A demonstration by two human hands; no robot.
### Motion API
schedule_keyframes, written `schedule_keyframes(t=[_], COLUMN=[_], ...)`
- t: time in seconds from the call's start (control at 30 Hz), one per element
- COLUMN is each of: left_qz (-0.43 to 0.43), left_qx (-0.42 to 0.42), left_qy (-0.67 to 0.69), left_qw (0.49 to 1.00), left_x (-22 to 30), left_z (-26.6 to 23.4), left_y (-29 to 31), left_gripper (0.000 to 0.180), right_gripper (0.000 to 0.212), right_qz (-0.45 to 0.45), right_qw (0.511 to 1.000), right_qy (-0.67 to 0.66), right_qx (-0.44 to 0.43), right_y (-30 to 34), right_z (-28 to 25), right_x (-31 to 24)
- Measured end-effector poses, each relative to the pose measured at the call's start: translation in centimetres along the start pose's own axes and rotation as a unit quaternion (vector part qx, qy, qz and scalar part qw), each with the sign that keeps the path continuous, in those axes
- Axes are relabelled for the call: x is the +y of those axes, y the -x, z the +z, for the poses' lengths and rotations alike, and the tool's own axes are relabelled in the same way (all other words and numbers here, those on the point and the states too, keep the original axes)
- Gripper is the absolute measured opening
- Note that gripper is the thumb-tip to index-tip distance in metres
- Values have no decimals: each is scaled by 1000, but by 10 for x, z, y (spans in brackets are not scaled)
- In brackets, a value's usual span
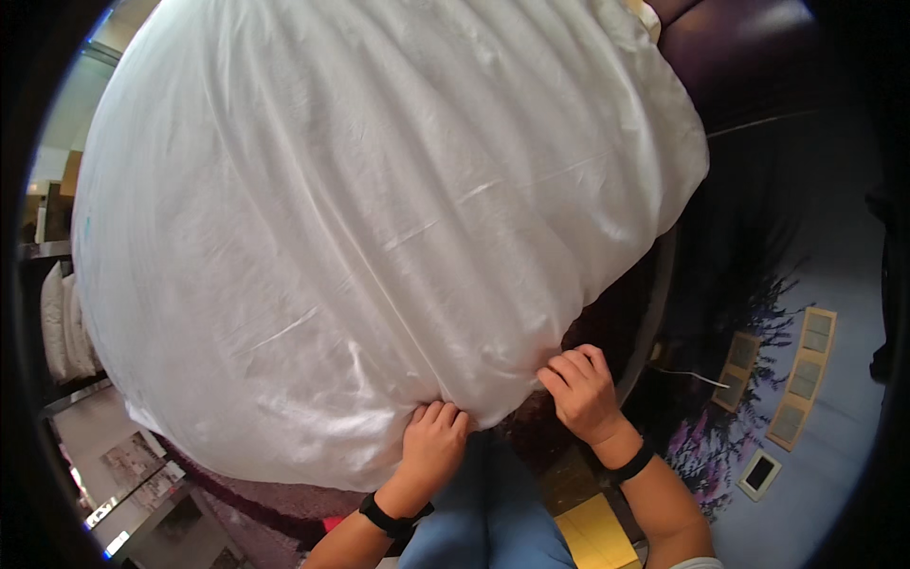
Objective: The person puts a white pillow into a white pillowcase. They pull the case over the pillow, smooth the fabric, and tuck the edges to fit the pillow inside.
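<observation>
A large white sheet (379, 199), wrinkled in long folds, spreads over what looks like a bed and fills most of the view. At its near edge my left hand (434, 444) is closed on the cloth, fingers curled over and fingertips hidden in the folds. To the right, my right hand (582, 391) pinches the sheet's edge near the right corner. Creases gather between the two hands. Both wrists wear black bands. Whatever lies beneath the sheet is hidden.
A purple padded headboard or seat (739, 47) stands at the far right. Along the right wall, with its floral mural, are switch panels (804, 379). Pillows (66, 322) rest on a shelf at left. A yellow box-like object (597, 534) sits by my legs, and a patterned rug (256, 512) lies below.
</observation>
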State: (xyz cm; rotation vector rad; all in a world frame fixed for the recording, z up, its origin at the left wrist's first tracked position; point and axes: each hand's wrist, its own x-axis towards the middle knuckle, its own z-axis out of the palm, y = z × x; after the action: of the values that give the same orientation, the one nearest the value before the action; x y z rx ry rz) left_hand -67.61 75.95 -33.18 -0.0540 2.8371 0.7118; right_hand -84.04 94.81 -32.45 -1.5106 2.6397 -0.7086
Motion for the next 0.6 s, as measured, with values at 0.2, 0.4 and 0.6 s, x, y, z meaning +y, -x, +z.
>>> schedule_keyframes(t=[0.2, 0.4, 0.6], left_qz=[-23, -109, -108], left_qx=[246, 215, 188], left_qy=[47, -58, 70], left_qw=[968, 969, 974], left_x=[28, 39, 17], left_z=[-15, -17, -11], left_y=[-36, -113, -125], left_gripper=[36, 46, 32], right_gripper=[30, 22, 17], right_qz=[64, 28, -11], right_qw=[976, 981, 995], right_qy=[181, 176, 87], right_qx=[99, 79, 45], right_y=[-46, -68, -80], right_z=[-3, 33, 10], right_x=[32, 85, 99])
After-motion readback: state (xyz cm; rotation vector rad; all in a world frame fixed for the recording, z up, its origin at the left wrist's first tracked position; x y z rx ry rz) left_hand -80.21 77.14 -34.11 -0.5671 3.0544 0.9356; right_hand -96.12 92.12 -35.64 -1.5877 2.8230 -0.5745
